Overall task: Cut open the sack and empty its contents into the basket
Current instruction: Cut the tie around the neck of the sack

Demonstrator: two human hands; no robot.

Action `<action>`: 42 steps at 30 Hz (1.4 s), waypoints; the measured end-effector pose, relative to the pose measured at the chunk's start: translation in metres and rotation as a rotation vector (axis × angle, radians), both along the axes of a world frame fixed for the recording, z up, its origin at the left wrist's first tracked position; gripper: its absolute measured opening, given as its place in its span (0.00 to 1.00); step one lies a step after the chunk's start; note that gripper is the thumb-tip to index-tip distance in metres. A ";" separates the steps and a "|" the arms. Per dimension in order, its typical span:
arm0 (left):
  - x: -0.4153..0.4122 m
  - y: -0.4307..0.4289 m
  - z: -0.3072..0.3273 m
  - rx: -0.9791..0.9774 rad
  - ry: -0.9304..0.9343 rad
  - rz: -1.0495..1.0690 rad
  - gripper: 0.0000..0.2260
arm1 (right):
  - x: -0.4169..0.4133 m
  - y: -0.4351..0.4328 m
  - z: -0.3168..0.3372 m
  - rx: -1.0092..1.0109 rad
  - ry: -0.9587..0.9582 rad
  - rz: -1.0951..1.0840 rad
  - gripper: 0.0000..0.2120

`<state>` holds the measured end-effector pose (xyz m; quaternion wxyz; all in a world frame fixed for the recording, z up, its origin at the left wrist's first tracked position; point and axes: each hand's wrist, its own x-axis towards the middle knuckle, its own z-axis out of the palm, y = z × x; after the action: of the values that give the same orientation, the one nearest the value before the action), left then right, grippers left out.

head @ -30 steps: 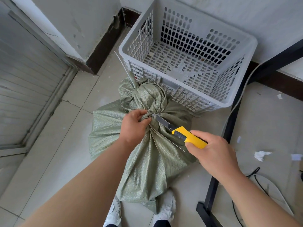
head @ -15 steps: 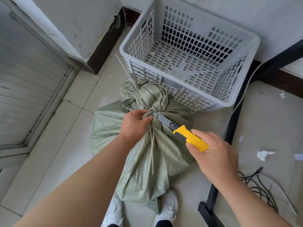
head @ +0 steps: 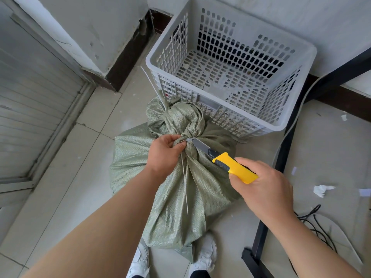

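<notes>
A green woven sack [head: 202, 189] stands on the tiled floor, its neck bunched and tied with a thin white tie whose loose tail hangs down the front. My left hand [head: 163, 155] grips the gathered neck just below the knot. My right hand [head: 263, 189] holds a yellow utility knife [head: 230, 167], its blade tip touching the tie at the neck, right beside my left fingers. A grey perforated plastic basket [head: 299, 120] sits directly behind the sack, with only scraps on its bottom.
A black metal frame leg [head: 279, 169] runs down the right side, close to my right hand. Black cables [head: 317, 223] and paper scraps [head: 321, 190] lie on the floor at right. A wall corner [head: 112, 57] and a shutter [head: 30, 101] stand at left. My white shoes [head: 204, 255] are under the sack.
The knife blade has stayed at the tie on the sack's neck. The tie's loose tail has swung from slanting right to hanging straight down the front. My left hand keeps its grip.
</notes>
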<state>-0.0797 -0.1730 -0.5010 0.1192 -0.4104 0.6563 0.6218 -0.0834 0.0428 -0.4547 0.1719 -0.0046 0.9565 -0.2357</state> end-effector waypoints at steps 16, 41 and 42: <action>0.001 -0.001 0.000 0.036 0.024 0.009 0.04 | 0.002 -0.003 -0.004 -0.020 -0.060 -0.025 0.15; 0.001 0.004 -0.004 -0.307 0.088 -0.175 0.04 | -0.004 -0.019 -0.003 0.237 0.150 0.203 0.19; 0.000 0.003 -0.003 -0.336 0.099 -0.202 0.05 | -0.007 -0.021 -0.002 0.257 0.116 0.222 0.19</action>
<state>-0.0800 -0.1704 -0.5043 0.0785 -0.3255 0.7938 0.5077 -0.0906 0.0223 -0.4571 0.1406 -0.1016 0.9807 -0.0906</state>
